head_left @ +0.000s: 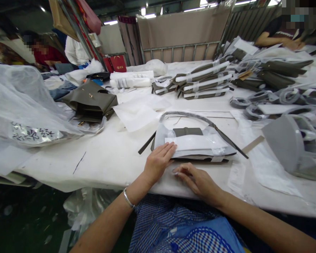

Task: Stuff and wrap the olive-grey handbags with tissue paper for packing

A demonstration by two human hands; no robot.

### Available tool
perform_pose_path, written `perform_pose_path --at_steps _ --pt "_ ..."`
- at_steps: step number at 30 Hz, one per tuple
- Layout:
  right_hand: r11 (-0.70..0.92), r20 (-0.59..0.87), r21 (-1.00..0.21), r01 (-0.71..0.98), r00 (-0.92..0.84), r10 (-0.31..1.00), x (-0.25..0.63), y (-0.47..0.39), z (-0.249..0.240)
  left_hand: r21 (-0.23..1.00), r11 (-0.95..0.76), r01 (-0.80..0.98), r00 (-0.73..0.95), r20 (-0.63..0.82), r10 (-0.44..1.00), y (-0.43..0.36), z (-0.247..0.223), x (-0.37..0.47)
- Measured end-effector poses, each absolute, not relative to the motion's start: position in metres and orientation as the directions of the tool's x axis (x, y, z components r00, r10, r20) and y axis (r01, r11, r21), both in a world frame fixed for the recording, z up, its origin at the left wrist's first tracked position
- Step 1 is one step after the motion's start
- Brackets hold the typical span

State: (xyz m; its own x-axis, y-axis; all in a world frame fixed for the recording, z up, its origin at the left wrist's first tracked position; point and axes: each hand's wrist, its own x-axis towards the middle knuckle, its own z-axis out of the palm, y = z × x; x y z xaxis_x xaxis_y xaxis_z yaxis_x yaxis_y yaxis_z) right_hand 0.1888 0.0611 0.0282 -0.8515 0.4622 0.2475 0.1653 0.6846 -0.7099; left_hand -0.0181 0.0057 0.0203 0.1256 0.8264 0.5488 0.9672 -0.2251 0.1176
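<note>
A dark olive handbag (188, 131) lies flat on the white-covered table, partly covered by white wrapping sheets with tape on them. Its handle (184, 114), wrapped in clear film, arches away from me, and loose strap ends stick out on both sides. My left hand (159, 160) rests flat on the bag's near left corner, fingers stretched out together. Just in front of the bag's near edge, my right hand (197, 181) has its thumb and forefinger pinched on a small clear piece that looks like tape.
Wrapped olive bags (205, 82) are stacked at the back. More bags and coiled straps (265, 100) crowd the right, near a grey rounded bag part (285, 144). An unwrapped olive bag (91, 98) and a big plastic sack (23, 102) sit left. Co-workers are across the table.
</note>
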Motion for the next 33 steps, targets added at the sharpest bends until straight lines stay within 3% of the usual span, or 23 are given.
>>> perform_pose_path --at_steps 5,11,17,33 --pt "0.771 0.388 -0.635 0.055 -0.839 0.380 0.184 0.070 0.023 0.136 -0.215 0.967 0.112 0.533 0.839 0.005 0.020 -0.018" --pt "0.945 0.525 -0.323 0.052 -0.821 0.225 0.182 0.076 0.029 0.173 -0.216 0.961 0.093 0.533 0.841 0.004 0.018 -0.016" --pt "0.934 0.564 -0.346 -0.093 -0.816 0.128 0.187 0.066 0.025 0.136 -0.218 0.967 0.126 0.489 0.863 0.000 0.019 -0.016" --pt "0.974 0.613 -0.213 -0.072 -0.786 0.076 0.176 0.078 0.076 0.014 -0.142 0.990 0.112 0.538 0.835 -0.002 0.012 -0.006"
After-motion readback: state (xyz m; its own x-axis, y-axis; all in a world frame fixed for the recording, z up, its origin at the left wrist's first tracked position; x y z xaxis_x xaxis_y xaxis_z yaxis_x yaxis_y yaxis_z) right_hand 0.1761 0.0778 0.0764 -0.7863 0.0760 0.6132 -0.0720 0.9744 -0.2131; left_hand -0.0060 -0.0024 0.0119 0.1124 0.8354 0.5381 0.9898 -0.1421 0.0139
